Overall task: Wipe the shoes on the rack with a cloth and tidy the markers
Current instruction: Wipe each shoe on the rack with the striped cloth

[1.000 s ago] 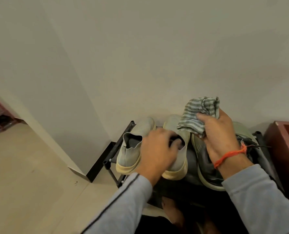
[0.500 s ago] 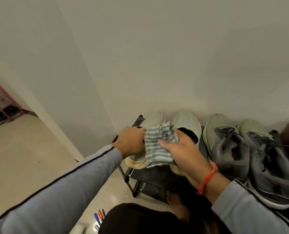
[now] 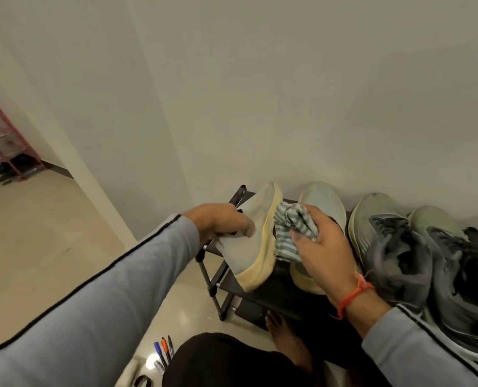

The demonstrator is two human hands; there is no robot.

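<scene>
My left hand [image 3: 221, 222] grips a pale grey slip-on shoe [image 3: 253, 244] with a cream sole, tipped on its side above the black shoe rack [image 3: 219, 277]. My right hand [image 3: 324, 247] holds a bunched grey-and-white striped cloth [image 3: 290, 227] against that shoe's sole edge. The matching slip-on shoe [image 3: 323, 202] rests on the rack, partly hidden under my right hand. Two grey lace-up sneakers [image 3: 394, 247] stand to the right on the same shelf. Several markers [image 3: 163, 349] lie on the floor at the bottom, near my knee.
A cream wall runs right behind the rack. My bare foot [image 3: 285, 339] sits on the floor in front of the rack. A red wire rack [image 3: 0, 135] stands far left beyond the wall corner. Light tiled floor [image 3: 50, 233] spreads to the left.
My left hand has lifted and tipped the left slip-on shoe onto its side, sole to the right. My right hand has moved the cloth from the shoe's top to its sole edge.
</scene>
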